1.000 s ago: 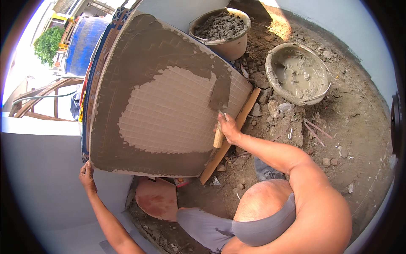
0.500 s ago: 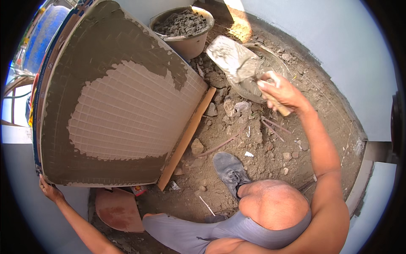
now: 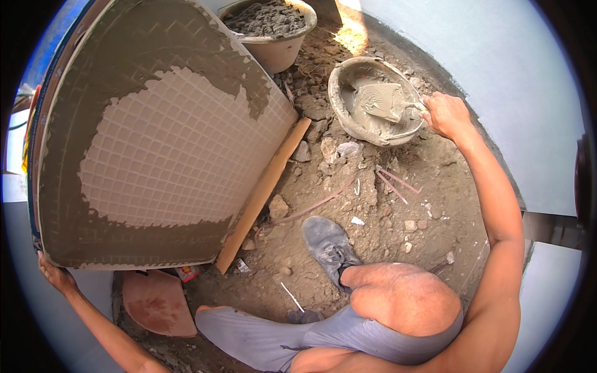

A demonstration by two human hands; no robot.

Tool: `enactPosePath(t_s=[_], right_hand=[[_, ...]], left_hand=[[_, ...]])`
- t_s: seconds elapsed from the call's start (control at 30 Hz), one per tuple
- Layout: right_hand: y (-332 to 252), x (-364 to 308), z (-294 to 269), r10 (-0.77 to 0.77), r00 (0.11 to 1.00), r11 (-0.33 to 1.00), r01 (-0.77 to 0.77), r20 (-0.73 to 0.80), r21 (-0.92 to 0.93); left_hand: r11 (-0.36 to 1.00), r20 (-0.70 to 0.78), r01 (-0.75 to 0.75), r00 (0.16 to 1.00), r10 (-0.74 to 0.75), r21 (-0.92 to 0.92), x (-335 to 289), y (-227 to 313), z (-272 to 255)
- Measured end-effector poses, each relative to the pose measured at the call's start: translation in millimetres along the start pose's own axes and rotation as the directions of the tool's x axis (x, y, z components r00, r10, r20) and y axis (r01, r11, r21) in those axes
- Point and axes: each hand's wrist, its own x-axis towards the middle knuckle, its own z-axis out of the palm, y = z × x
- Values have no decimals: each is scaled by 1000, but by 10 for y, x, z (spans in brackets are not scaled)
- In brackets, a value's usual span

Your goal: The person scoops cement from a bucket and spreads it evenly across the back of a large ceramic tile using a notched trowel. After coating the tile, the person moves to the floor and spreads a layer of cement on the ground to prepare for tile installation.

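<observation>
A large tile (image 3: 163,158) leans on my left with its ribbed back toward me. Grey mortar coats its border, while the middle shows bare ribs. My left hand (image 3: 57,275) grips the tile's lower left corner; some of its fingers are hidden behind the edge. Out to the far right, my right hand (image 3: 446,115) is closed around the handle of a trowel (image 3: 380,102). The mortar-smeared blade lies flat inside a shallow basin (image 3: 353,128) of wet mortar. The basin sits on the dirt.
Behind the basin stands a bucket (image 3: 274,57) heaped with grey mix. A wooden strip (image 3: 264,196) runs along the tile's right edge. A stained reddish tile piece (image 3: 158,304) lies near my knee. Stones (image 3: 278,207) and debris litter the soil, and pale walls (image 3: 485,68) enclose it.
My right hand has lowered the trowel from above the basin's left rim, moving right, so its blade now lies in the mortar. The left hand keeps its hold; the view has shifted slightly.
</observation>
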Motion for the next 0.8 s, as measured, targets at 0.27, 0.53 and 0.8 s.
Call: enactPosePath(t_s=[0.27, 0.53, 0.8], right_hand=[[-260, 199, 224, -88, 995, 994, 84, 50, 76], [-307, 129, 218, -43, 999, 983, 46, -24, 180], [41, -79, 429, 21, 999, 824, -37, 35, 565]], left_hand=[[1000, 8, 9, 1000, -9, -3, -14, 18, 12], [999, -1, 14, 1000, -14, -32, -17, -7, 33], [999, -5, 34, 999, -34, -30, -36, -5, 47]])
